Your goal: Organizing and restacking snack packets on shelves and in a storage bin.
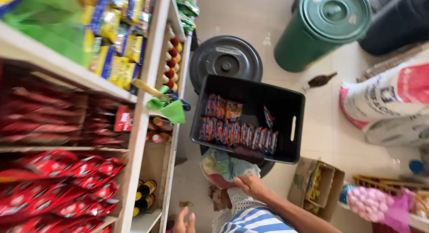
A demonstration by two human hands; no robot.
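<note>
Nearest, the right hand rests released on a cloth bundle just below the black crate; left hand open.

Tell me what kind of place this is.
Probably a small grocery shop: shelves packed with red snack packets, a black crate of wrapped sweets, and large sacks on the floor.

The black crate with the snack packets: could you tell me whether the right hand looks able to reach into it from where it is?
Probably yes: the right hand sits just below the black crate, whose top is open and uncovered.
</note>
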